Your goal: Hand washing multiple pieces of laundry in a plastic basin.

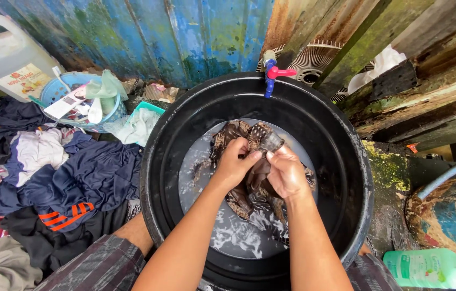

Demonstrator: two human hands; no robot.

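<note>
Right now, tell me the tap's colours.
Head view: the tap is blue with a pink handle.

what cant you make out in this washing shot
Head view:
- Patterned brown cloth: full shape hidden by the left hand, right hand and soapy water.
- Black tub: bottom hidden by water.
- Green bottle: cut off by the frame edge.
- White jug: label too small.

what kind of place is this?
Probably an outdoor hand-washing spot for laundry: a black tub of soapy water under a tap, a pile of clothes beside it, and weathered painted walls.
</note>
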